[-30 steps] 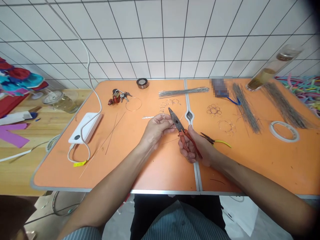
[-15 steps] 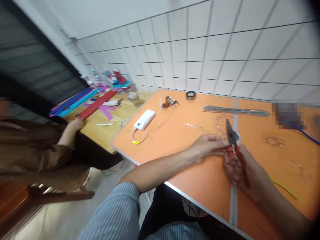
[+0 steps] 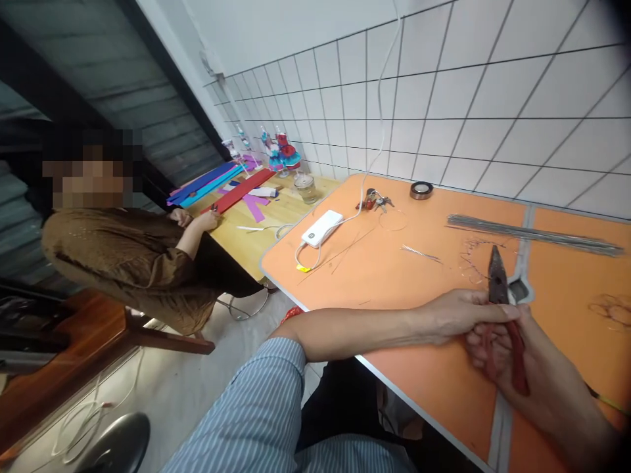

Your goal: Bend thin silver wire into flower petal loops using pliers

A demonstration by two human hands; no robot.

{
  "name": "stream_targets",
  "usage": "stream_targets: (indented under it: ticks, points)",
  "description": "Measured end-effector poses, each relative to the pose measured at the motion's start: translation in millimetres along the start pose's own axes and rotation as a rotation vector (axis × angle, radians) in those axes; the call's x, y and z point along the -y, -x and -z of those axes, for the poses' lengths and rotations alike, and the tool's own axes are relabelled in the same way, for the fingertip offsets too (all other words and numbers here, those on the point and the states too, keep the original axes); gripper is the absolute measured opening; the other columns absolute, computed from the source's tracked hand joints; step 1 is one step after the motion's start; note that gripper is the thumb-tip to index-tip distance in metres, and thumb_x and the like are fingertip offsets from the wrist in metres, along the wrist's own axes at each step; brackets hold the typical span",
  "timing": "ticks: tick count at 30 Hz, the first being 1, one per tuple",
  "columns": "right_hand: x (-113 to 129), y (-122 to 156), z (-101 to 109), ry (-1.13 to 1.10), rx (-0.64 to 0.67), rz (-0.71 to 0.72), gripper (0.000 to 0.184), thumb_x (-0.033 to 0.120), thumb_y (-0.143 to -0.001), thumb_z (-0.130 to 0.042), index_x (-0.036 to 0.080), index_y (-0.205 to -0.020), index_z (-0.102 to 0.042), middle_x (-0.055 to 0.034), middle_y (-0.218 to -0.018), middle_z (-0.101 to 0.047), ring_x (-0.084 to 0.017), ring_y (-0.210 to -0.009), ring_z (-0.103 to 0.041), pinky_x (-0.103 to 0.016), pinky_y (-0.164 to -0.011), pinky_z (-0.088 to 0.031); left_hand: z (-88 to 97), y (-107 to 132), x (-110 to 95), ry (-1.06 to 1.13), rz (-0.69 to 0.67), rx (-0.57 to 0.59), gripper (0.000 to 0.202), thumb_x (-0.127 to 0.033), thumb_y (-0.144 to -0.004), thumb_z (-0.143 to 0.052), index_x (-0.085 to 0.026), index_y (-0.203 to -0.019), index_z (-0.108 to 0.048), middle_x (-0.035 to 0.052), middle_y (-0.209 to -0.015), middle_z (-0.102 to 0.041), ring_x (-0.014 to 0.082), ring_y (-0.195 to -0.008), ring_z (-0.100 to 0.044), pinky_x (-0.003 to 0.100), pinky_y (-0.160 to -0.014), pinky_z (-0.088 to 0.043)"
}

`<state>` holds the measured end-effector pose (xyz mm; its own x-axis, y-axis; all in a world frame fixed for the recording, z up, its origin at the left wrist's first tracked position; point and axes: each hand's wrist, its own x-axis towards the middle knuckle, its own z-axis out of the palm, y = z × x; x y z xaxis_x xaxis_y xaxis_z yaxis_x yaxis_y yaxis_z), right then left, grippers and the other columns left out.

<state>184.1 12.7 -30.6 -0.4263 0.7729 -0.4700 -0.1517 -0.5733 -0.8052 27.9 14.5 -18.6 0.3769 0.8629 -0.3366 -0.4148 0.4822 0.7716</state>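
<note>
Red-handled pliers (image 3: 499,279) are in my right hand (image 3: 522,355), fingers wrapped around the grips, jaws pointing away from me. My left hand (image 3: 463,315) is closed beside the pliers' joint, thumb and fingers pressed together; what they pinch is hidden. Just beyond the jaws is a thin wire bent into a scalloped curve (image 3: 468,253). A short bunch of twisted wire (image 3: 421,254) lies to the left of it. Farther back rests a bundle of straight metal wires (image 3: 535,234). At the right edge is a flower-shaped wire piece (image 3: 611,310).
On the orange table (image 3: 394,295) are a white power strip (image 3: 322,228), keys (image 3: 377,200) and a tape roll (image 3: 421,190). A co-worker (image 3: 118,263) sits left at a wooden table (image 3: 231,236) with coloured strips and small dressed figures (image 3: 283,152). A tiled wall stands behind.
The view has swung left, bringing more of the co-worker into sight. Both my hands stay together at the pliers, which remain in my right hand.
</note>
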Motion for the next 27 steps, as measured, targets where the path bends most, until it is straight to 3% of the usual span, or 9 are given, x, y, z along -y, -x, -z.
stream_targets:
  ticks: [3,5,8,10,12,17,20,22,27]
  points:
    - [4,5,-5,-0.006,0.077,-0.041,0.056,0.077,-0.091,-0.075,0.022,-0.078,-0.079,-0.0139,-0.081,-0.072,-0.024,-0.070,-0.069,-0.038,-0.062,-0.059,3.2,8,0,-0.072,0.023,0.018,0.046,-0.054,-0.078,-0.092,-0.018,-0.085,-0.063,-0.0022,-0.058,-0.061,0.0116,-0.042,-0.056,0.023,-0.046,-0.047]
    - [6,7,-9,-0.015,0.126,-0.077,0.055,0.073,-0.094,-0.070,0.021,-0.077,-0.075,-0.0124,-0.078,-0.075,-0.023,-0.067,-0.069,-0.036,-0.062,-0.061,4.3,10,2,-0.118,-0.015,0.014,0.052,-0.061,-0.076,-0.091,-0.019,-0.086,-0.062,0.0006,-0.055,-0.064,0.0135,-0.040,-0.057,0.022,-0.041,-0.043]
    - [5,6,-14,-0.017,0.120,-0.077,0.060,0.074,-0.098,-0.057,0.020,-0.072,-0.067,-0.0100,-0.065,-0.070,-0.020,-0.051,-0.064,-0.030,-0.044,-0.049,3.0,11,4,-0.147,-0.063,0.029,0.055,-0.066,-0.077,-0.087,-0.020,-0.081,-0.058,0.0022,-0.050,-0.063,0.0152,-0.037,-0.058,0.022,-0.038,-0.043]
    - [2,6,-16,0.020,0.085,-0.062,0.067,0.083,-0.097,-0.052,0.021,-0.073,-0.064,-0.0068,-0.056,-0.065,-0.019,-0.044,-0.061,-0.027,-0.036,-0.038,-0.1,12,5,-0.175,-0.057,0.092,0.057,-0.071,-0.080,-0.083,-0.019,-0.081,-0.058,0.0082,-0.054,-0.069,0.0199,-0.039,-0.064,0.025,-0.037,-0.047]
    - [0,7,-18,0.009,0.076,-0.041,0.072,0.091,-0.093,-0.051,0.023,-0.070,-0.060,-0.0032,-0.054,-0.061,-0.015,-0.038,-0.053,-0.026,-0.036,-0.036,-4.4,16,6,-0.184,-0.062,0.142,0.057,-0.071,-0.084,-0.081,-0.018,-0.089,-0.060,0.0094,-0.058,-0.072,0.0236,-0.043,-0.068,0.028,-0.040,-0.052]
    - [-3,12,-24,-0.045,0.074,0.033,0.073,0.093,-0.089,-0.056,0.024,-0.070,-0.060,-0.0012,-0.050,-0.058,-0.014,-0.036,-0.049,-0.027,-0.037,-0.037,-14.4,22,19,-0.147,-0.147,0.108,0.072,-0.084,-0.086,-0.073,-0.017,-0.111,-0.062,0.0033,-0.055,-0.068,0.0198,-0.038,-0.062,0.025,-0.038,-0.048]
    - [-7,11,-28,-0.054,0.081,0.103,0.071,0.093,-0.090,-0.054,0.024,-0.079,-0.066,-0.0008,-0.046,-0.058,-0.016,-0.037,-0.049,-0.028,-0.037,-0.039,-18.3,23,31,-0.085,-0.161,0.027,0.084,-0.089,-0.079,-0.076,-0.016,-0.116,-0.066,-0.0006,-0.053,-0.064,0.0168,-0.036,-0.058,0.022,-0.035,-0.039]
    - [-12,8,-30,-0.043,0.075,0.132,0.073,0.095,-0.090,-0.051,0.024,-0.080,-0.067,-0.0003,-0.042,-0.054,-0.017,-0.035,-0.047,-0.029,-0.036,-0.039,-20.6,24,37,-0.071,-0.145,-0.035,0.080,-0.087,-0.080,-0.075,-0.015,-0.114,-0.069,-0.0020,-0.050,-0.060,0.0147,-0.034,-0.052,0.021,-0.032,-0.033]
    - [-25,1,-34,0.039,-0.036,0.115,0.080,0.103,-0.086,-0.043,0.028,-0.062,-0.054,-0.0018,-0.036,-0.049,-0.016,-0.030,-0.044,-0.029,-0.031,-0.033,-27.4,29,45,-0.062,-0.165,-0.188,0.062,-0.079,-0.086,-0.072,-0.017,-0.095,-0.070,-0.0055,-0.045,-0.051,0.0114,-0.030,-0.043,0.021,-0.028,-0.025]
